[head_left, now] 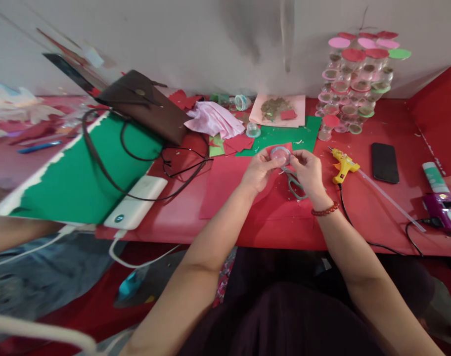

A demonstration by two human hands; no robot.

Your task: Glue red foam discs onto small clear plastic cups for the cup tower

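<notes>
My left hand (259, 171) is closed on a small clear plastic cup (280, 155) with a round rim. A piece of red paper (288, 146) lies against the cup, its corner showing behind the rim. My right hand (307, 170) pinches at the right edge of the cup and paper; which of the two its fingertips grip is hard to see. Just below the hands, scissors with grey-green handles (296, 189) rest on a red sheet (225, 190). Behind the hands lies a green sheet (295, 134), with another small clear cup (253, 130) at its left.
A yellow glue gun (343, 165) with its glue stick and a black phone (384, 162) lie right. Stacked clear cups with coloured discs (351, 89) stand behind. A brown bag (144, 104), a white power bank (136, 202) and cables occupy the left. Another person's arm (21, 236) shows far left.
</notes>
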